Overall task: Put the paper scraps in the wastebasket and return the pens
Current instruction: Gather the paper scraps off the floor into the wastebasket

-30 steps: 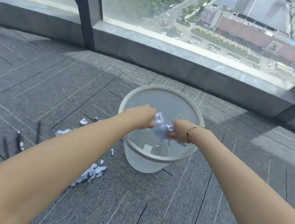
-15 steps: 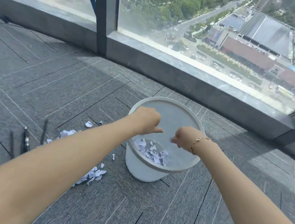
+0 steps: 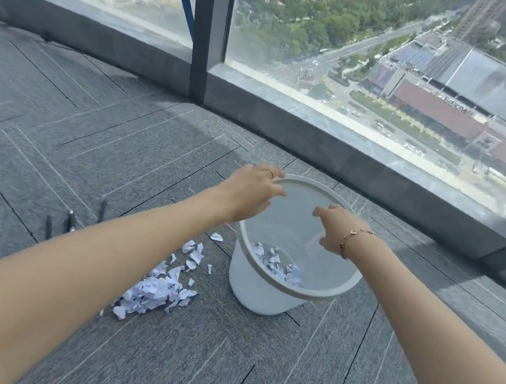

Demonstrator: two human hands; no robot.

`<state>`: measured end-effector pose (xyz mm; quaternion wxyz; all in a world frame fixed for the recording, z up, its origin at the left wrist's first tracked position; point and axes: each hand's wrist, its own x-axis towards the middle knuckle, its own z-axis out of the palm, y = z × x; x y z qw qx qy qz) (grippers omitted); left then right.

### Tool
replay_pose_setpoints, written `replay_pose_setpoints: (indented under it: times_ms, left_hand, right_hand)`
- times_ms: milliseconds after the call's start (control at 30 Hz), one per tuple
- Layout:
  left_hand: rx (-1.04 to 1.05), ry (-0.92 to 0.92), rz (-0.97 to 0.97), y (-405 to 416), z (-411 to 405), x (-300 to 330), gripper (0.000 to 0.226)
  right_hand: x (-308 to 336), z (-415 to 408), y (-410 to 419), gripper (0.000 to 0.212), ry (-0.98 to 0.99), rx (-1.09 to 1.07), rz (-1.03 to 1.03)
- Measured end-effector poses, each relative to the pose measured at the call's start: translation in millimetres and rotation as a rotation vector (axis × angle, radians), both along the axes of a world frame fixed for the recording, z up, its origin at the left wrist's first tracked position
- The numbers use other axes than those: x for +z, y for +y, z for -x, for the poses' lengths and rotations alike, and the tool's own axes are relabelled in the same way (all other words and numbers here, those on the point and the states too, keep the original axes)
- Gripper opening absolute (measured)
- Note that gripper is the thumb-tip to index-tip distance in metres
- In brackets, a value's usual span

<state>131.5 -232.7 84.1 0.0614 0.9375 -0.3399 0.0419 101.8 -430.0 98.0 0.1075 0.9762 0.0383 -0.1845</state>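
A white wastebasket [image 3: 261, 297] stands on the grey carpet, with torn paper scraps [image 3: 276, 264] lying in its bottom. My left hand [image 3: 253, 192] hovers over its left rim, fingers spread and empty. My right hand [image 3: 334, 227], with a bracelet on the wrist, hangs above the basket's opening, also empty with fingers apart. A heap of white and bluish paper scraps [image 3: 158, 290] lies on the carpet left of the basket. Three dark pens [image 3: 71, 221] lie further left, partly hidden behind my left forearm.
A low grey sill [image 3: 351, 154] and a floor-to-ceiling window run behind the basket, with a dark window post [image 3: 202, 49] to the left. Grey carpet tiles [image 3: 247, 375] stretch all around.
A second ago both hands held a wad of scraps over the basket. They let it go into the basket, and now the hands have opened and drawn apart. The view has tilted upward.
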Motion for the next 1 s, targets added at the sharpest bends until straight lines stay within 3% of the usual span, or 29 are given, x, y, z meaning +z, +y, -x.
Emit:
replay_pose_setpoints:
  times_ms: [133, 267, 367, 500, 600, 767, 1000]
  left_hand:
    - [0.166, 0.03, 0.043, 61, -2, 4, 0.04]
    - [0.389, 0.26, 0.0, 143, 11, -32, 0.043]
    - [0.476, 0.457, -0.117, 196, 31, -77, 0.051]
    - [0.561, 0.65, -0.13, 239, 54, -140, 0.063]
    - [0.634, 0.69, -0.05, 252, 57, -176, 0.079]
    - [0.626, 0.72, 0.107, 253, 33, -224, 0.106]
    - [0.59, 0.693, 0.006, 222, 15, -279, 0.116]
  right_hand:
    - [21, -11, 36, 0.027, -0.311, 0.011, -0.178]
    - [30, -23, 110, 0.026, -0.51, 0.1, -0.522]
    - [5, -32, 169, 0.027, -0.378, 0.231, -0.66]
    - [-75, -42, 224, 0.033, -0.067, 0.262, -0.628]
    - [-147, -54, 241, 0.045, 0.066, 0.129, -0.56]
    - [-237, -85, 244, 0.06, 0.097, -0.007, -0.461]
    - [-290, -109, 243, 0.066, 0.231, 0.054, -0.404]
